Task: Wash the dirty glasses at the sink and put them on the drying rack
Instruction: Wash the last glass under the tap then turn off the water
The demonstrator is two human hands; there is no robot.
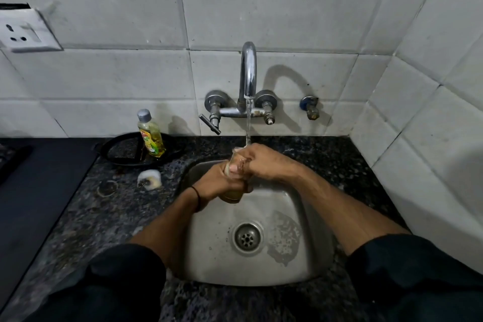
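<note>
Glass (pixel 231 195) gripped by left hand (pixel 218 183) and right hand (pixel 266 162) under running faucet (pixel 248 70) over sink (pixel 287 264).

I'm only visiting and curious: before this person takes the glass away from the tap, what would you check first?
1. Firm hold: ok, left hand and right hand both grip the glass.
2. Water reaching it: ok, the stream falls at its rim.
3. Cleanliness: cannot tell; its base looks yellowish.
4. Closing the tap: not ok, water is running.
5. Reach to drying rack: cannot tell, none in view.
</note>
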